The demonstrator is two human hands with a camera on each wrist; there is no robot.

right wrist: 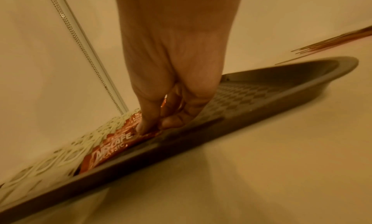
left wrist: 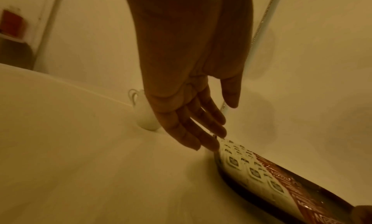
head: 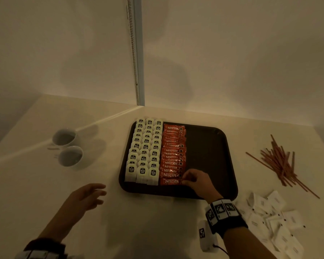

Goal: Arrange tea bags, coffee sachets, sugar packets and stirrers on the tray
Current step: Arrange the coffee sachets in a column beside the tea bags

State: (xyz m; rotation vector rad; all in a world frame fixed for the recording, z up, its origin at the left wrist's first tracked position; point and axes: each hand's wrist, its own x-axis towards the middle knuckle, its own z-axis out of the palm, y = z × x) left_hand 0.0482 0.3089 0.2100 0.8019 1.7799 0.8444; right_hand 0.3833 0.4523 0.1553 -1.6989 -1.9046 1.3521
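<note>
Nearest the camera, the left hand (head: 86, 195) hovers over the pale cream surface (head: 148, 221) with its fingers loosely spread, holding nothing. The right hand (head: 196, 179) sits just inside the near edge of the dark brown rectangular plastic tray (head: 230, 165), fingertips bunched and pinching the right end of the nearest red Nescafe coffee sachet (head: 171, 181), which lies flat on the tray floor at the front of its column.

Off to the right on the surface there's a loose heap of white paper sugar packets (head: 273, 219) (not on the tray at all), and further back a scattered pile of thin reddish-brown stirrer sticks (head: 278, 163), also well apart from the tray.

On the tray itself, the left side has three neat columns of white tea bags with dark labels (head: 145, 148), overlapping like shingles from front to back. Right beside them runs a single column of red coffee sachets (head: 173, 146). The right half of the tray is bare.

Left of the tray, two white ceramic cups (head: 67, 147) stand close together on the surface.
</note>
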